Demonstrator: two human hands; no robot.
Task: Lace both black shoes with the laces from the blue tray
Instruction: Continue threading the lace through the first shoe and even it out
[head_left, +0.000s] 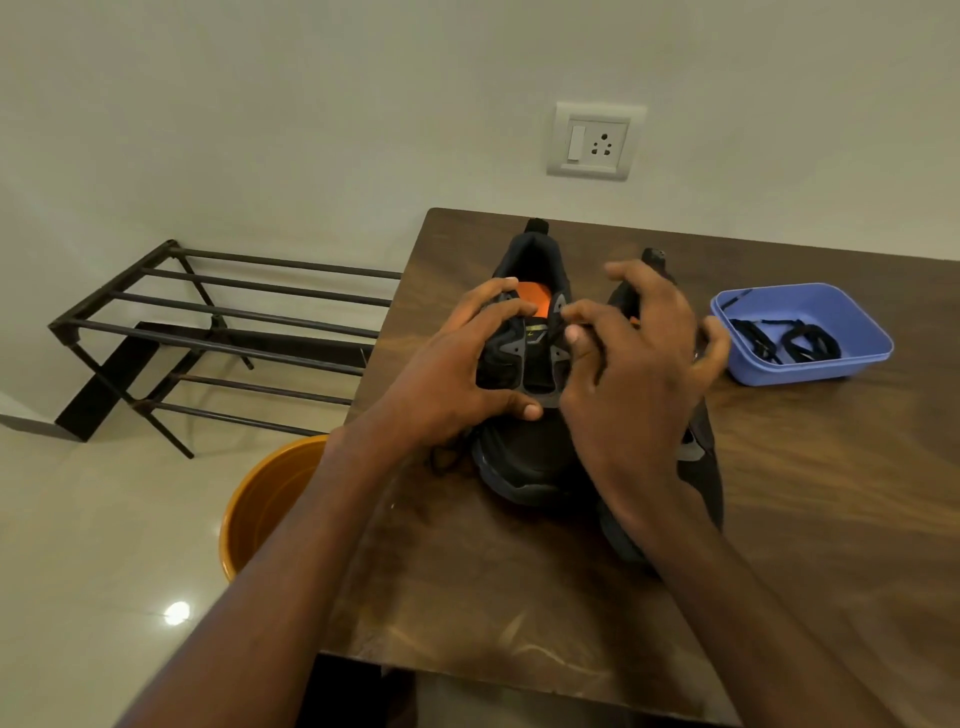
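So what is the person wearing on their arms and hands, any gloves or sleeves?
No gloves and no sleeves in view: both forearms are bare up to the picture's edge. The left hand shows no ring, watch or band. The right hand may have a small ring glinting on one finger, but it is too small to tell.

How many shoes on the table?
2. One shoe sits mid-table, gripped by the left hand while the right hand pinches a lace at its eyelets. The second shoe lies just right of it, mostly hidden behind the right hand.
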